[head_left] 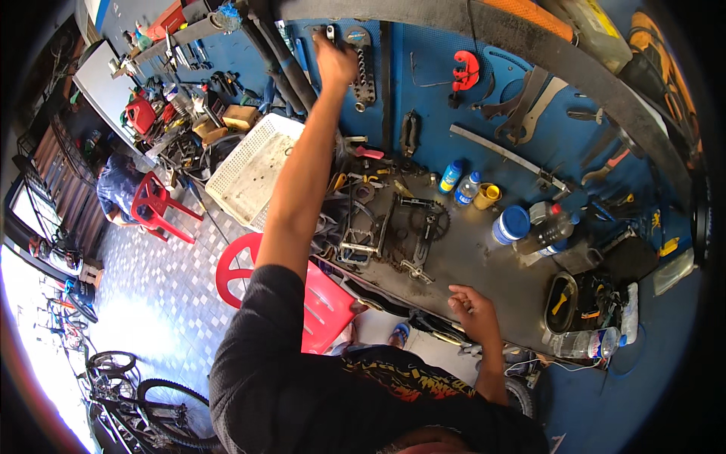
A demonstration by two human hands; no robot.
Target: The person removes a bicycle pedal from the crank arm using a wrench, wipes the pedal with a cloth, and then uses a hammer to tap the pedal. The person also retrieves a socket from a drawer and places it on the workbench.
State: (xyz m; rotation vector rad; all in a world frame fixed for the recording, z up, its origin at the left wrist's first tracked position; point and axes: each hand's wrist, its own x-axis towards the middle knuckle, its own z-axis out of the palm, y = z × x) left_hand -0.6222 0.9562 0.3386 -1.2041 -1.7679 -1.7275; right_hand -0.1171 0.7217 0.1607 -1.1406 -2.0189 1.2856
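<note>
My left hand point(336, 62) is stretched up to the blue tool board, its fingers closed around a hand tool with a silver rounded head point(330, 32). Most of that tool is hidden by the hand. Just to the right of it hangs a dark rack of sockets point(363, 72). My right hand point(475, 312) hovers near the front edge of the workbench point(484, 265), fingers loosely bent and apart, with nothing in it. Bicycle cranks point(427, 234) with a chainring and a metal pedal point(359, 244) lie on the bench between the two hands.
A white plastic crate point(253, 170) and a red chair point(325, 303) stand at the left. Bottles and a blue-lidded tub point(512, 225) line the bench's right. A thick dark beam point(423, 21) arches above. Another person point(119, 185) sits far left, near bicycles point(144, 401).
</note>
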